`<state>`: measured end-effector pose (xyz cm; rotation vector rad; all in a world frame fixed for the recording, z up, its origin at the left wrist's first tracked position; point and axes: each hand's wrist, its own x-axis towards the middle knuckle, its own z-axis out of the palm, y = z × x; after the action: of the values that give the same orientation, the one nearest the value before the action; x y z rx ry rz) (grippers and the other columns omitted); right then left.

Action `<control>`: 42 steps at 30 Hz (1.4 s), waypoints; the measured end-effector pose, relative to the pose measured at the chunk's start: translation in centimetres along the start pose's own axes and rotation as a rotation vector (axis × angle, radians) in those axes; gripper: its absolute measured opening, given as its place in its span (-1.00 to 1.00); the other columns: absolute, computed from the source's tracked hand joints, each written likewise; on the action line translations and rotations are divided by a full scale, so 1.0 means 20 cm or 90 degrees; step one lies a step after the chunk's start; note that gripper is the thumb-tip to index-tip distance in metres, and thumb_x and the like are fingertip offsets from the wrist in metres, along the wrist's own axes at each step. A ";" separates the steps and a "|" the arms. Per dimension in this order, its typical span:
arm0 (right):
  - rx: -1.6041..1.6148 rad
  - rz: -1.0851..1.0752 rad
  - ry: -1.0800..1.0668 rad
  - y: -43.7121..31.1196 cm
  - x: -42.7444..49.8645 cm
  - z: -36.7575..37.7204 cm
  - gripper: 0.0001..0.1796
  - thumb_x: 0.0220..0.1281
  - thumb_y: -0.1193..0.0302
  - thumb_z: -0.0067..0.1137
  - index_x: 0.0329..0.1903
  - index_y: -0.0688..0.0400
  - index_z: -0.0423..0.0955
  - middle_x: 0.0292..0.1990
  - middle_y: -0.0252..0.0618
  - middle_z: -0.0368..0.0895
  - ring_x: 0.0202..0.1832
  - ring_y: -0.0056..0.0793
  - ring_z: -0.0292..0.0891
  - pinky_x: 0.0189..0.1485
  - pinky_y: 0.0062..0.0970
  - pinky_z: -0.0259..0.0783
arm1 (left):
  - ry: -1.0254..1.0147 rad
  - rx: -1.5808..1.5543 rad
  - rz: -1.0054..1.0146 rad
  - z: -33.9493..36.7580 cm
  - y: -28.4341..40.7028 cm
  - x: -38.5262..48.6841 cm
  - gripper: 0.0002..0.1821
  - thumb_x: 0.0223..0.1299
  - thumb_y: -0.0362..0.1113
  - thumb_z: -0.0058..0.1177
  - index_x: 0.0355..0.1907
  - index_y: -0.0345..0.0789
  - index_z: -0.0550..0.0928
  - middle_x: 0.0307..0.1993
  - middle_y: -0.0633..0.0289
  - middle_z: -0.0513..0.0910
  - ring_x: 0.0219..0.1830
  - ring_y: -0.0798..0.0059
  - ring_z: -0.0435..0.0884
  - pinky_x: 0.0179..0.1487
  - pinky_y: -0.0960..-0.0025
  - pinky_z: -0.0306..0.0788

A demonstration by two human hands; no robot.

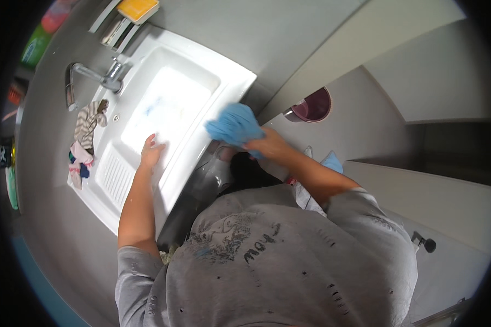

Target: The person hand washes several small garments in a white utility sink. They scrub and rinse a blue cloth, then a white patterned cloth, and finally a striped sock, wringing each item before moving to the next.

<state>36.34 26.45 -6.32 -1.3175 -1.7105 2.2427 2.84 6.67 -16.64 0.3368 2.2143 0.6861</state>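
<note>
A bunched blue cloth (235, 124) hangs from my right hand (268, 144), which is shut on it just outside the near rim of the white laundry sink (180, 163). My left hand (152, 151) is over the sink, fingers apart and holding nothing, between the basin and the ribbed washboard (115, 175). Bright glare hides much of the basin's inside, though a bluish patch shows there. A striped cloth (86, 124) lies on the sink's back ledge, with small pink and navy cloths (80, 161) beside it.
A chrome faucet (113, 77) stands at the back ledge. Above it in view, a rack (125, 34) holds a yellow-topped container (138, 9). A maroon bucket (313, 105) is on the floor at right. Fabric (332, 162) lies behind my right forearm. Bottles (36, 47) stand at the far left.
</note>
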 end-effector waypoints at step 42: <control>-0.440 -0.329 -0.367 -0.08 1.04 1.40 -0.51 0.19 0.04 0.09 -0.11 0.25 0.54 -0.23 0.15 0.61 -0.08 0.03 0.55 0.02 -0.17 0.42 | -0.158 -1.251 -0.001 -0.06 -0.19 0.18 -0.47 0.40 0.12 -0.26 0.02 -0.31 0.52 -0.13 0.13 0.65 -0.11 0.23 0.63 0.06 0.18 0.48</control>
<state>4.75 15.37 -16.40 -0.1288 -2.7678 1.8724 -0.61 4.65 -20.41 -0.5588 0.5360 2.1517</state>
